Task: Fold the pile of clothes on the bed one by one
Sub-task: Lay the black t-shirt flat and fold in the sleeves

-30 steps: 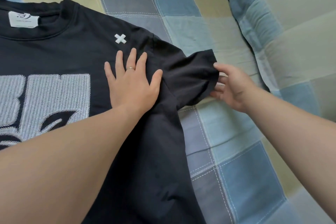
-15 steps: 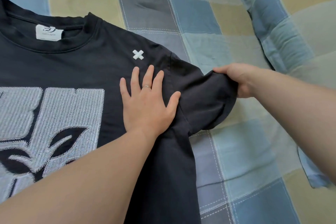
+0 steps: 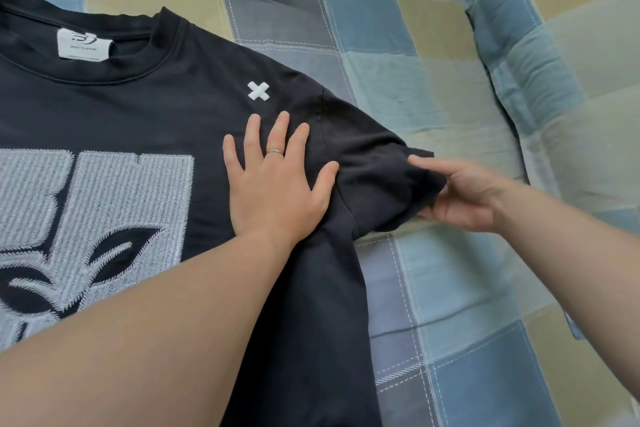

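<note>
Shirt: my black T-shirt (image 3: 145, 114) lies front up across the left half of the frame, flat on the quilt, its grey print (image 3: 97, 218) at the left edge.
Sleeve: the short sleeve (image 3: 367, 166) sits mid-frame, bunched and creased. If I fold it in like this, I think the creases get trapped under the fold. It could also come over crooked, off the shoulder seam.
Collar: the collar (image 3: 162, 45) and its white label (image 3: 85, 47) point to the upper left. The long axis runs from there down toward the bottom centre; the hem is out of view.
Left hand: my left hand (image 3: 277, 184) lies flat with fingers spread, pressing the chest just below the small white cross (image 3: 258, 91). If I ease this pressure while I pull, I'd expect the whole body to drag right and ruck up.
Right hand: my right hand (image 3: 464, 198) pinches the sleeve's cuff, thumb on top and fingers beneath. It's a shallow hold, so the cloth may slip out partway over.
Quilt: the checked quilt (image 3: 450, 288) is soft and ridged, so it may wrinkle along with the shirt.
Pillow: a matching pillow (image 3: 554, 62) sits at the upper right, well apart from the sleeve.
</note>
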Demonstrator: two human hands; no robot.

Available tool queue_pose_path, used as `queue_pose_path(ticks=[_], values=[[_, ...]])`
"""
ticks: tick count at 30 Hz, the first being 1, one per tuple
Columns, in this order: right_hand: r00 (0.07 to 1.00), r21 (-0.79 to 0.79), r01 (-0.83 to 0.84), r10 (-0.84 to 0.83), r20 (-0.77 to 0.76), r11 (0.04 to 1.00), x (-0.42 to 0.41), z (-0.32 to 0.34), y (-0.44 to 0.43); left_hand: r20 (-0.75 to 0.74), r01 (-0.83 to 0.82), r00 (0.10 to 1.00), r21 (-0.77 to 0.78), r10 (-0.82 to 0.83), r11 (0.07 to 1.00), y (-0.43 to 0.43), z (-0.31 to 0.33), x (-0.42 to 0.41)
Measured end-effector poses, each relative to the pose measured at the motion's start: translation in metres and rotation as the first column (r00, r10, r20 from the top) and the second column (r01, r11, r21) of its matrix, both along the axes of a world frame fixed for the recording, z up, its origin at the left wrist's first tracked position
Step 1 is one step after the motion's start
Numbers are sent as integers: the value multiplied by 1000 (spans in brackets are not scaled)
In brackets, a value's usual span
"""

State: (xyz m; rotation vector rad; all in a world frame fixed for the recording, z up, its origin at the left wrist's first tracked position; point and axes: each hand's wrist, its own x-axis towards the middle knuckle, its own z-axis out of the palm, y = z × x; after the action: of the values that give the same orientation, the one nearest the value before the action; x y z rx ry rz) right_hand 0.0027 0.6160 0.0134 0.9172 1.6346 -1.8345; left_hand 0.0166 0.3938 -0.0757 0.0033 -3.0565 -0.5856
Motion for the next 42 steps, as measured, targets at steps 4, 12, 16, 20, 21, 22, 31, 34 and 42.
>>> queue_pose_path(ticks=[4, 12, 16, 20, 21, 22, 31, 34, 42], values=[[944, -119, 296, -309, -115, 948, 15, -5, -18, 2, 2, 1000, 2, -2, 1000, -1, 0, -1], [982, 96, 31, -13, -187, 995, 55, -19, -27, 7, 14, 1000, -6, -14, 1000, -1, 0, 0], [977, 225, 2, 46, -209, 974, 54, -19, -21, 6, 16, 1000, -2, -16, 1000, -1, 0, 1], [964, 375, 121, -20, -263, 919, 61, -23, -7, 9, 17, 1000, 1, -17, 1000, -2, 1, 1], [958, 333, 127, -29, -285, 934, 64, -27, -7, 7, 19, 1000, 2, -19, 1000, -2, 1, 0], [960, 264, 102, -26, -278, 959, 69, -29, -10, 9, 21, 1000, 3, -21, 1000, -2, 1, 0], [933, 695, -225, 358, -49, 683, 72, -27, -8, 12, 22, 1000, 8, -23, 1000, -2, 2, 1], [879, 875, -219, 477, -15, 431, 67, -18, 17, 12, 26, 1000, 17, -26, 1000, -2, 2, 1], [977, 582, -102, 192, -95, 807, 79, -14, -6, 15, 48, 999, 47, -49, 998, -4, 3, 2]])
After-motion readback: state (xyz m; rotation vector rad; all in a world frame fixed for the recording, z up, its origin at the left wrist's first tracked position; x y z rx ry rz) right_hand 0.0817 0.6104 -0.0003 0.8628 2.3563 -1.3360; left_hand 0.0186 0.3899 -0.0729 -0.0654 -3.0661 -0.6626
